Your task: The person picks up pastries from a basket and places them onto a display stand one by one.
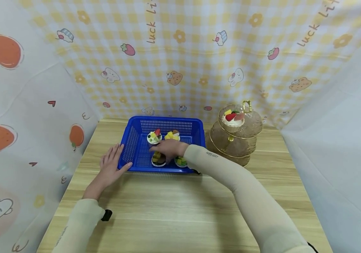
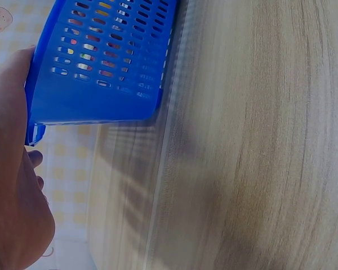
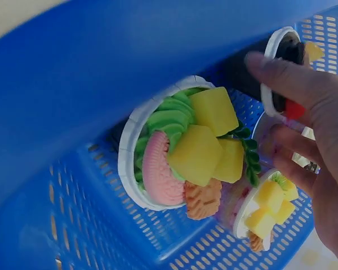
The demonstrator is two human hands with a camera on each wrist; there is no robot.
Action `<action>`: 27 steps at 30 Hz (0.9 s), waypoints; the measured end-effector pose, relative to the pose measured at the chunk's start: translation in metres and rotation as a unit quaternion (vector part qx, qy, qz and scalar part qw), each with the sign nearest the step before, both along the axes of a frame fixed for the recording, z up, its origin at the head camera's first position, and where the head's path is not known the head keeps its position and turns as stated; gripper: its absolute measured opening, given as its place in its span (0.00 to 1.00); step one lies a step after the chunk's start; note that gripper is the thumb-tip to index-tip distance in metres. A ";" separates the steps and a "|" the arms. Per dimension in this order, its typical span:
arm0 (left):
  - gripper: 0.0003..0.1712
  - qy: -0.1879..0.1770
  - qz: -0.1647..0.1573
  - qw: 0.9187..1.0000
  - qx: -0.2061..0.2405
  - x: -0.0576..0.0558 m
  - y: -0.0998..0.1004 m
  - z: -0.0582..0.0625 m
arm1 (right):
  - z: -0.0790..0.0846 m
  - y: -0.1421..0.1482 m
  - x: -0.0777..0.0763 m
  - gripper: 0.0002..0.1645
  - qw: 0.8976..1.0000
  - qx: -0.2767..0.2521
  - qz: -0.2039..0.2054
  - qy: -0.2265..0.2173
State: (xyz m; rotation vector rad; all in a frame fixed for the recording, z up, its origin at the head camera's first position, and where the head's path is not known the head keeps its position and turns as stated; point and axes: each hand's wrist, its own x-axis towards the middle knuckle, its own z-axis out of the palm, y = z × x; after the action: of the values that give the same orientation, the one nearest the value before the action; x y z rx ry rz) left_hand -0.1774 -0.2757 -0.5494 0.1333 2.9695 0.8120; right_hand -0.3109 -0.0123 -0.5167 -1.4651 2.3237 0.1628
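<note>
A blue plastic basket (image 1: 142, 168) holds several dessert cups. My left hand (image 1: 111, 167) rests at its near left corner, the thumb over the near rim and the fairly straight fingers along the left side. Inside the basket, my right hand (image 1: 169, 149) reaches over a chocolate dessert cup (image 1: 159, 160). In the right wrist view its thumb lies across that dark cup (image 3: 245, 76), and the fingers (image 3: 298, 146) are spread on the other side, close to the rim. Nearby stand a green-cream dessert cup (image 3: 169, 124), a mango-topped cup (image 1: 172, 135) and a white-cream cup (image 1: 154, 137).
Right of the basket stands a gold-rimmed tiered stand (image 1: 235, 144), with a fruit-topped cream dessert (image 1: 232, 118) on its top tier. Everything sits on a wooden table (image 1: 174, 211). A yellow checked cloth (image 1: 180, 63) hangs behind.
</note>
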 end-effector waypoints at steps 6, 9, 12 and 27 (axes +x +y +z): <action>0.52 0.002 0.000 1.000 -0.003 -0.001 0.000 -0.001 | -0.005 0.001 -0.001 0.55 0.998 -0.035 -0.032 -0.044; 0.52 0.002 0.000 1.000 -0.002 -0.001 0.000 -0.002 | -0.008 0.002 -0.002 0.54 0.996 -0.056 -0.045 -0.057; 0.52 0.002 0.002 1.000 -0.003 -0.001 -0.001 -0.003 | -0.007 0.003 -0.002 0.53 0.992 -0.081 -0.062 -0.072; 0.53 0.002 0.002 1.000 -0.006 0.000 0.001 -0.001 | 0.044 0.038 0.022 0.56 0.935 -0.270 -0.175 -0.147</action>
State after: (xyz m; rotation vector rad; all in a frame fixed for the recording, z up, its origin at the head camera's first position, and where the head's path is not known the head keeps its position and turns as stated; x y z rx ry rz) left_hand -0.1775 -0.2752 -0.5501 0.1277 2.9800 0.7940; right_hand -0.2894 0.0253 -0.4726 -1.1467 2.4217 -0.7961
